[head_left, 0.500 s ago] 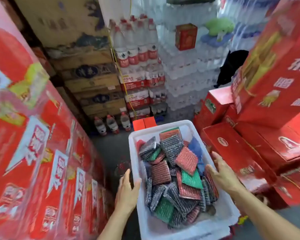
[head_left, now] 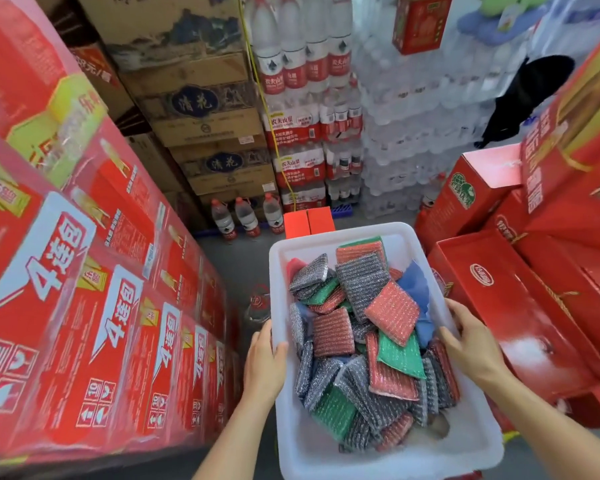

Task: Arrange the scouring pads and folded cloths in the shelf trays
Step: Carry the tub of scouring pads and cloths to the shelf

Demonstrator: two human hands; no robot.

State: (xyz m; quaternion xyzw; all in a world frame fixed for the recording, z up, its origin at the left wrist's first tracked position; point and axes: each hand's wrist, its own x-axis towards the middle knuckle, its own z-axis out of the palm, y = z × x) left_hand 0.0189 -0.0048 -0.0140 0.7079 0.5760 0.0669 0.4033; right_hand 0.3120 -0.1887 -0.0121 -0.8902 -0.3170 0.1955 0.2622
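From the head camera, a white plastic tray (head_left: 343, 460) sits in the aisle between stacked red cartons (head_left: 84, 306) on its left and red gift boxes (head_left: 506, 306) on its right; scouring pads (head_left: 368, 341) in silver, red and green lie heaped inside it; the left hand (head_left: 265, 365) grips the tray's left rim, thumb hooked inside; the right hand (head_left: 471, 344) grips its right rim, fingers curled over the edge; bottled water packs (head_left: 309, 133) stand beyond the tray.

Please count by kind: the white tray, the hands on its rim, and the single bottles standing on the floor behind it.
White tray: 1
Hands, left hand and right hand: 2
Single bottles: 3
Total: 6
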